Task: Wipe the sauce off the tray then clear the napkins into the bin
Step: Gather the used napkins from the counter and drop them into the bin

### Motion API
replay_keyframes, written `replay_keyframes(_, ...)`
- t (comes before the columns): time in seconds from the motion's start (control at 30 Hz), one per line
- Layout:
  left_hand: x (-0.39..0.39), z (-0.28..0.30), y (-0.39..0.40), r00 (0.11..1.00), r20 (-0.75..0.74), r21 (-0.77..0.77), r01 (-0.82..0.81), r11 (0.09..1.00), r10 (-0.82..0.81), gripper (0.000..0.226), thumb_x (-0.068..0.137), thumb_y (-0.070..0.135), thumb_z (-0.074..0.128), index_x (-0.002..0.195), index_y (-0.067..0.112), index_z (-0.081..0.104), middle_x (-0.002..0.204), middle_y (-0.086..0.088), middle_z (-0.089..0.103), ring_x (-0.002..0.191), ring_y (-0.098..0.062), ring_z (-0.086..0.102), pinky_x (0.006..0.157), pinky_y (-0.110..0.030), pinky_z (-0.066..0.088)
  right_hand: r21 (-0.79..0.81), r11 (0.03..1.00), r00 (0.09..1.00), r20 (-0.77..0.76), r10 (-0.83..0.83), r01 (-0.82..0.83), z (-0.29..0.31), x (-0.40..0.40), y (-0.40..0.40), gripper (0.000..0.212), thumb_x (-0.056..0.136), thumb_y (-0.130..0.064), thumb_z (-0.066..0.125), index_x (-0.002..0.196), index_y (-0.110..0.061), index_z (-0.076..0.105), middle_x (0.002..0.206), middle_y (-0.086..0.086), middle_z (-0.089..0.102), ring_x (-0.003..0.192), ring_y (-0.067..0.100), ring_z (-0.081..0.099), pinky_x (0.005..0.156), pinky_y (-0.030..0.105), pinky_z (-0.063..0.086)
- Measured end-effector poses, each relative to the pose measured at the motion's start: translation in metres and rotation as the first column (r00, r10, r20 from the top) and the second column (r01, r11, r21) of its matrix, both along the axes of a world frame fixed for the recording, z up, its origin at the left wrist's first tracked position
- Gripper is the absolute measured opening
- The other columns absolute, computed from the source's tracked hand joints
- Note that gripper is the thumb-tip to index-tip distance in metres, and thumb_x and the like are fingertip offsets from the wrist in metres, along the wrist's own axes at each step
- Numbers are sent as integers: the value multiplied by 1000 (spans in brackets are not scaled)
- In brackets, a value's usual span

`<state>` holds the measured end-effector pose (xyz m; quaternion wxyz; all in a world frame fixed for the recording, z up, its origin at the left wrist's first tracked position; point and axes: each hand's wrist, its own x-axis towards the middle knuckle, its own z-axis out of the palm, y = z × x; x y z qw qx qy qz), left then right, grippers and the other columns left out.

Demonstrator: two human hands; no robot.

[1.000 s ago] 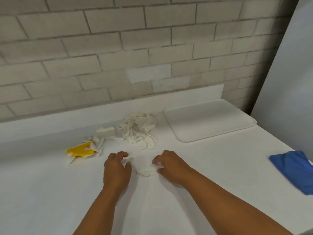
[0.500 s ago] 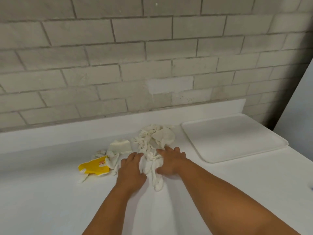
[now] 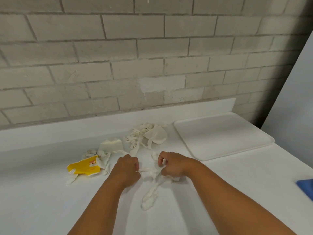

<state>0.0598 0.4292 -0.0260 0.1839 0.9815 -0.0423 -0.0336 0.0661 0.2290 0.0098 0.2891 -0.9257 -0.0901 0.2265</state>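
Since half a second earlier, both hands had been drawn back toward the body, away from the crumpled napkin heap (image 3: 147,136) by the wall, and a twisted strand of napkin (image 3: 151,192) had been pulled out with them onto the white counter (image 3: 228,197). That strand was seen trailing from between the hands toward the near edge. The left hand (image 3: 127,170) was held with its fingers curled in, one end of the strand apparently pinched at the fingertips (the contact itself was small and hard to make out). The right hand (image 3: 171,165) was curled round the bunched upper part of the same napkin. The tray (image 3: 221,134) was lying flat on the counter at the right, well apart from the hands, with no sauce visible on it. A yellow wrapper (image 3: 84,167) and a small white carton (image 3: 111,146) were found left of the hands among loose napkin scraps (image 3: 103,161). A blue cloth (image 3: 307,187) was cut off at the right edge.
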Motion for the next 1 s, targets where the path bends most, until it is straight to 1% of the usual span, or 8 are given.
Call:
replay_keyframes(0.1, -4, 3, 3, 999, -36, -35, -41, 999, 40, 26, 73, 14, 66, 78, 28, 44, 95, 3, 46, 83, -16, 49, 63, -21, 37, -137, 989, 995, -94, 34, -47, 4, -16, 10, 96, 59, -67, 76, 139, -45, 28, 131, 0, 34, 109, 27, 53, 74, 36, 55)
replay_keyframes(0.17, -7, 5, 6, 996, -56, -67, -77, 995, 74, 39, 69, 14, 73, 95, 25, 46, 102, 2, 41, 76, -13, 51, 61, -21, 43, -280, 953, 992, 12, 126, -117, -4, -30, 22, 109, 54, -73, 74, 144, -45, 19, 140, 1, 26, 127, 30, 40, 91, 45, 50)
replay_keyframes(0.33, -7, 8, 14, 986, -131, -64, -109, 992, 100, 90, 67, 23, 80, 142, 22, 30, 140, -3, 25, 117, -22, 50, 80, -22, 47, -146, 976, 974, 131, 183, -163, -14, -45, 40, 38, 84, -27, 67, 120, -19, 56, 120, 4, 46, 109, 25, 52, 82, 29, 44)
replay_keyframes(0.5, 7, 0, 19, 993, -71, -116, -106, 987, 99, 36, 73, 14, 72, 109, 15, 66, 116, -3, 57, 106, -16, 57, 81, -20, 45, -128, 991, 958, 275, 82, -48, -3, -20, 35, 25, 89, -2, 55, 110, -13, 63, 109, 5, 48, 109, 25, 55, 85, 27, 44)
replay_keyframes(0.6, 13, -5, 19, 991, 28, -159, -121, 980, 127, 22, 75, 9, 67, 96, 16, 71, 103, 0, 59, 104, -20, 59, 82, -23, 45, -32, 999, 956, 294, -16, 27, -4, -1, 30, 45, 84, 8, 53, 118, -21, 57, 115, 1, 40, 104, 24, 51, 79, 24, 43)
replay_keyframes(0.77, 26, -10, 26, 998, -9, -63, -62, 996, 62, 50, 86, 17, 60, 133, 31, 52, 153, 0, 30, 139, -27, 31, 115, -38, 26, -206, 976, 986, 134, 103, -74, -16, 13, 32, 65, 93, -12, 49, 149, -35, 26, 162, -8, -2, 143, 29, 26, 112, 42, 34)
replay_keyframes(0.9, 29, -4, 22, 999, -44, 6, -25, 1000, 26, 41, 90, 22, 56, 130, 31, 55, 141, 3, 48, 132, -24, 37, 112, -35, 31, -277, 952, 969, 172, 179, -127, -21, 11, 34, 77, 82, -57, 61, 147, -32, 29, 153, -3, 25, 135, 31, 30, 106, 42, 36)
replay_keyframes(1.0, 20, 2, 20, 997, -72, 5, -37, 999, 38, 46, 81, 30, 69, 126, 26, 59, 133, 2, 52, 127, -21, 44, 108, -33, 37, -178, 975, 961, 217, 171, -133, -25, 4, 34, 62, 77, -47, 73, 132, -29, 50, 133, -4, 42, 120, 24, 43, 98, 38, 43)
